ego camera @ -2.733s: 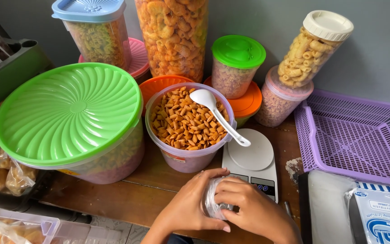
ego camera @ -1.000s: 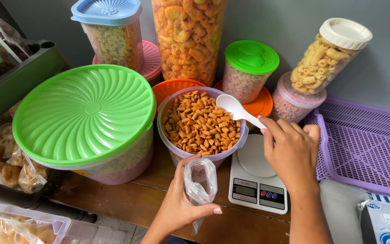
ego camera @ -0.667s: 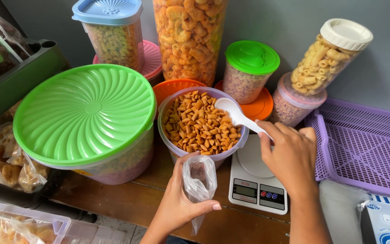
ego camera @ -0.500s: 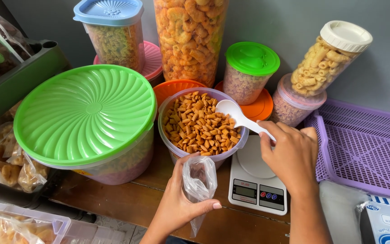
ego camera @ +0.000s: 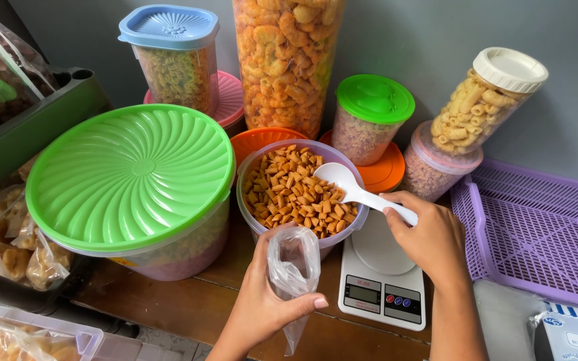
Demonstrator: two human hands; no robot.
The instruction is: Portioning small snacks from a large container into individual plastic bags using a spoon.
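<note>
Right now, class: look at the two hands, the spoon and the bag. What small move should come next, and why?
Probably dip the white spoon into the snack pieces. The right hand grips its handle, its scoop rests empty on the snacks in the open tub, and the left hand holds the clear bag open beside the rim.

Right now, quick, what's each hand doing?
Left hand: closed around a clear bag, holding it open by the bowl.
Right hand: closed on the white spoon, its scoop over the snacks.
</note>
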